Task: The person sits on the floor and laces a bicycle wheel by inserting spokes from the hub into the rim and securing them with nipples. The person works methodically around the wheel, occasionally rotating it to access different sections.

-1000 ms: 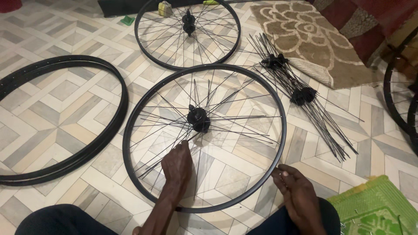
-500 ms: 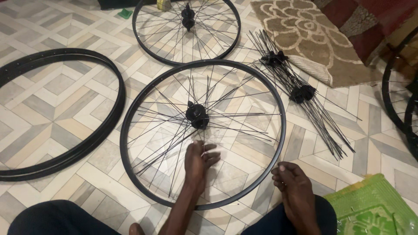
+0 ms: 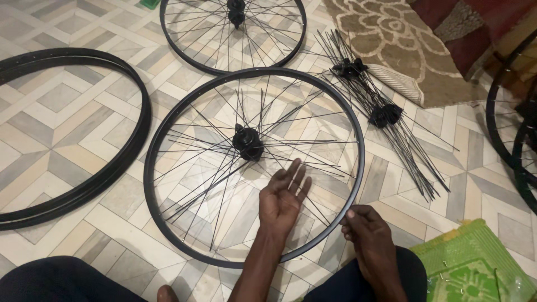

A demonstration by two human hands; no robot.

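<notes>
Here left hand (image 3: 284, 197) splayed wide over wheel (image 3: 254, 165) spokes; right hand (image 3: 366, 237) grip pinched, contents unclear.

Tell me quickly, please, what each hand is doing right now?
Left hand: open, over the spokes.
Right hand: closed at the rim; contents cannot be told.

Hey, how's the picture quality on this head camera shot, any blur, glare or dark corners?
Head view: sharp on the wheel rim, hub and left hand; soft, even light with faint shadows; mild sheen on the floor tiles; the top right corner goes dim.
</notes>
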